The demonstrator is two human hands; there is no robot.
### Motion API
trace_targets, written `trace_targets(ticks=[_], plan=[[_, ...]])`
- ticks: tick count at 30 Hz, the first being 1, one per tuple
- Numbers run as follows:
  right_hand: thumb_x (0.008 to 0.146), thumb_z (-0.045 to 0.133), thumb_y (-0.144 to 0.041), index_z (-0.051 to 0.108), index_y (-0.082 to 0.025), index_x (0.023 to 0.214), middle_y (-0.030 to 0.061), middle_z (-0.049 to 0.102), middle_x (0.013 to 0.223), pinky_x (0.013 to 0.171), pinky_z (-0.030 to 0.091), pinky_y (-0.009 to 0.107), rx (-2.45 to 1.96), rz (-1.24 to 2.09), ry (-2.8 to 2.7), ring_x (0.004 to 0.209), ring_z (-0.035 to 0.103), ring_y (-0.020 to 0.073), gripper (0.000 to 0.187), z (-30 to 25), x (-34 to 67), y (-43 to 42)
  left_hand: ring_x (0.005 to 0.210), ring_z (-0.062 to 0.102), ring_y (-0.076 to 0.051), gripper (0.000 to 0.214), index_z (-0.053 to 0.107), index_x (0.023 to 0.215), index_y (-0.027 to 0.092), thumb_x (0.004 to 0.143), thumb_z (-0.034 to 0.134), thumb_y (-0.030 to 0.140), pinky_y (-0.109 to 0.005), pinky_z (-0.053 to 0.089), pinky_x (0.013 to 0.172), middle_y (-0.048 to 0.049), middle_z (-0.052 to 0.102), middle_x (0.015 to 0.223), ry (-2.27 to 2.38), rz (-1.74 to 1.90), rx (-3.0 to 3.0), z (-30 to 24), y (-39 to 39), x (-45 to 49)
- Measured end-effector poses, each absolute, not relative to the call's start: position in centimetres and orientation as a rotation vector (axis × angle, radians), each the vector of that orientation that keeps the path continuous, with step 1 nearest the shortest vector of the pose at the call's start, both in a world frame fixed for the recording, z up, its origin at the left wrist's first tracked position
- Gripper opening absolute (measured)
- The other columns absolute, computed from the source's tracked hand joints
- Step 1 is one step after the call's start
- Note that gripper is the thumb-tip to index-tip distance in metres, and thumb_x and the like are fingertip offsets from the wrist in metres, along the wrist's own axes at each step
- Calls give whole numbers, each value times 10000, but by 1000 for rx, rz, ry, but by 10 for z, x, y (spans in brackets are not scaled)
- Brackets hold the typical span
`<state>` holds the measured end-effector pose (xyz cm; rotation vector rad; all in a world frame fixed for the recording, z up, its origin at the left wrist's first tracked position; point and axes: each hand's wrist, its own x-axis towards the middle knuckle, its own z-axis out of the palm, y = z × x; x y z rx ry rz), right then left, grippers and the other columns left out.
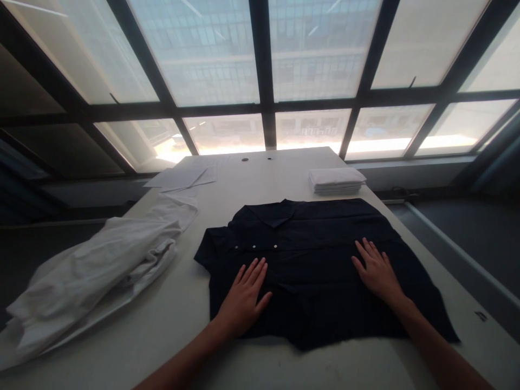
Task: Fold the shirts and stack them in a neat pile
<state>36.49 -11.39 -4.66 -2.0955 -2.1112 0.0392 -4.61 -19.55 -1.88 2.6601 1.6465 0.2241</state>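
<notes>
A dark navy shirt [317, 260] lies spread flat on the white table, its collar toward the far left side. Several small pale buttons run along its front placket. My left hand [246, 298] rests palm down on the shirt below the buttons, fingers stretched out. Farther right, my right hand [376, 271] lies flat on the shirt with its fingers spread. Neither hand grips anything. One short sleeve sticks out at the shirt's left end, and the near edge is uneven.
Crumpled white cloth [101, 276] covers the table's left side, hanging past its edge. Beyond it lie loose paper sheets [182, 176]. A folded white stack [337, 180] sits at the back right of the white table [252, 181]. Large framed windows [219, 54] rise behind.
</notes>
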Motion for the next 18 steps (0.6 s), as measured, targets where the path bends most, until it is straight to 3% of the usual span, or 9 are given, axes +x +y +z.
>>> trace_targets(ticks=[9, 18], plan=[[1011, 224, -508, 368, -175, 1562, 135, 295, 1637, 1182, 237, 557, -2272, 29, -1947, 1516, 224, 294, 660, -50, 382, -105, 1519, 241, -267, 699, 122, 1627, 226, 1047, 375, 522, -485, 219, 1227, -60, 248, 1657, 1650, 223, 2670, -20, -195, -47], [991, 232, -508, 397, -90, 1538, 211, 324, 1606, 1176, 220, 569, -2398, 7, -1690, 1500, 248, 336, 708, -55, 425, -94, 1520, 238, -268, 701, 112, 1628, 233, 1046, 391, 507, -491, 226, 1228, -60, 244, 1658, 1640, 248, 2668, -20, -195, -47]])
